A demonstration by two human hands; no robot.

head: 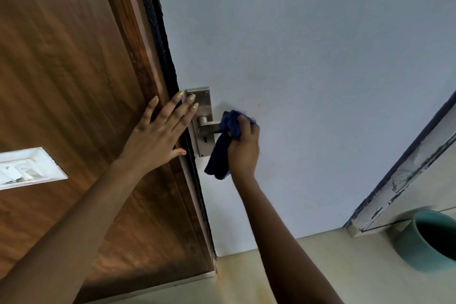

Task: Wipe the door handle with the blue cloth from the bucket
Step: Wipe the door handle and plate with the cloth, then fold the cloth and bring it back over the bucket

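The grip of the right hand (pixel 243 148) is closed around the blue cloth (pixel 225 140), bunched in the fist with its upper folds pressed onto the outer end of the lever door handle (pixel 209 126) and a loose tail hanging below the knuckles. The left hand (pixel 158 136) holds nothing: its grip is spread flat, the palm on the brown wooden frame (pixel 74 69), the fingertips reaching across the dark gap to touch the top of the steel backplate (pixel 203 106). The handle sits on the pale door (pixel 320 57), its stem near the plate still bare of cloth. Judging by this, the wipe is under way but covers only the lever's tip. To do it well, the cloth should wrap fully round the lever and be drawn along it toward the stem, turning the wrist so the underside is reached too, then pass over the backplate and around the keyhole. The braced left hand should steady the door so pressure does not swing it. The hanging tail may be gathered in. The teal bucket (pixel 419 247) stands on the floor (pixel 308 266) to the right, well apart.
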